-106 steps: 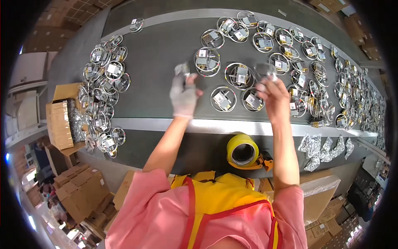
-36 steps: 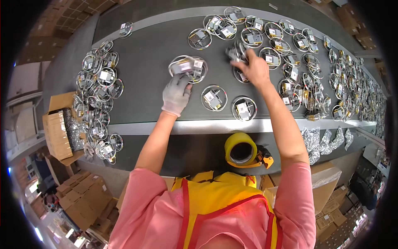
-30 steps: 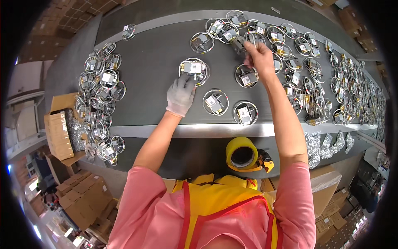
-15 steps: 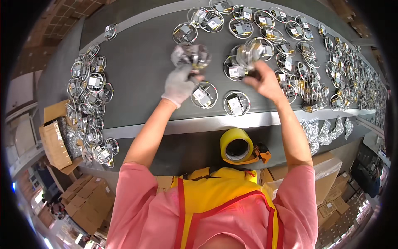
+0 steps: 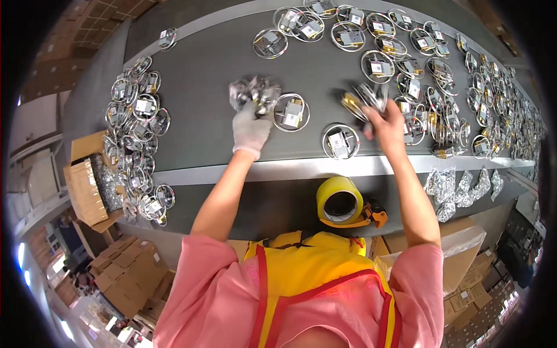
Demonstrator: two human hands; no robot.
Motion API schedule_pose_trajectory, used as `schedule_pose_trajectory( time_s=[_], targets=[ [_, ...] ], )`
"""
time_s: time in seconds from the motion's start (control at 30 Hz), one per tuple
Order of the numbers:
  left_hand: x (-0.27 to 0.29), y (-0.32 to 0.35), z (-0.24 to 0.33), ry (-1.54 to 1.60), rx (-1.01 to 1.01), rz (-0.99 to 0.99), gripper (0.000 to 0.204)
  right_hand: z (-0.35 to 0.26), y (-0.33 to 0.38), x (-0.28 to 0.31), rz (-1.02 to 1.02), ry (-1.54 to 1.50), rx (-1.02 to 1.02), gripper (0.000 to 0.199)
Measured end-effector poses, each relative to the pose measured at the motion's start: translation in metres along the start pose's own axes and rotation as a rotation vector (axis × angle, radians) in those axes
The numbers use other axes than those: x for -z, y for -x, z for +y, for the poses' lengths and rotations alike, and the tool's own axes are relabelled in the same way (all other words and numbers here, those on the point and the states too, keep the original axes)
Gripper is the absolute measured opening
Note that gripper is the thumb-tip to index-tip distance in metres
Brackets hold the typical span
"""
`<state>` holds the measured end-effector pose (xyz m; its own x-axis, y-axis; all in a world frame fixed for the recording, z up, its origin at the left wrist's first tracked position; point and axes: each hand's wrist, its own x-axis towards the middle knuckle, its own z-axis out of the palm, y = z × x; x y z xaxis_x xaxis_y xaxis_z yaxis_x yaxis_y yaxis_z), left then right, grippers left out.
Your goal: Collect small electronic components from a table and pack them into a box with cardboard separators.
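Left hand (image 5: 251, 130), in a whitish fabric glove: fingers curled round a blurred bunch of grey metal modules with coiled silver cables (image 5: 255, 93), raised over the dark grey desk with pale metal edging (image 5: 200, 104); count cannot be told. Right hand (image 5: 387, 129), bare: thumb and fingers pinched on a blurred grey-and-gold coiled module bundle (image 5: 371, 98); count likewise unclear.

Picked up: both handfuls. Lying singly near the hands: one label-topped grey coiled module (image 5: 291, 113), another nearer the front edge (image 5: 339, 143). Massed: a heap of coiled modules at left (image 5: 139, 127); a far larger spread at right (image 5: 441, 119). Judged partway, most modules lying unheld.
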<state>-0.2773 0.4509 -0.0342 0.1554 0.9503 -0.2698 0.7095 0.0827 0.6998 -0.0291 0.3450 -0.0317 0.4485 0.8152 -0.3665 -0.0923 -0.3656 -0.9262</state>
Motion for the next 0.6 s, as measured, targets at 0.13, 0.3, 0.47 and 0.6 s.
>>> schedule_pose_trajectory(
  time_s=[0.13, 0.3, 0.47, 0.6],
  targets=[
    [0.008, 0.005, -0.034, 0.563, 0.102, -0.033, 0.014, 0.026, 0.043, 0.017, -0.127, 0.102, 0.143, 0.028],
    [0.010, -0.004, -0.044, -0.375, -1.028, 0.066, 0.027, 0.054, 0.054, 0.017, -0.406, 0.946, 0.579, 0.065],
    [0.001, -0.018, -0.040, -0.519, -1.096, 0.136, 0.016, 0.060, 0.030, -0.006, -0.228, 0.895, 0.752, 0.062],
    [0.006, -0.030, 0.004, -0.016, -0.450, 0.040, 0.005, 0.058, 0.005, -0.033, -0.023, 0.686, 0.585, 0.063]
  ],
)
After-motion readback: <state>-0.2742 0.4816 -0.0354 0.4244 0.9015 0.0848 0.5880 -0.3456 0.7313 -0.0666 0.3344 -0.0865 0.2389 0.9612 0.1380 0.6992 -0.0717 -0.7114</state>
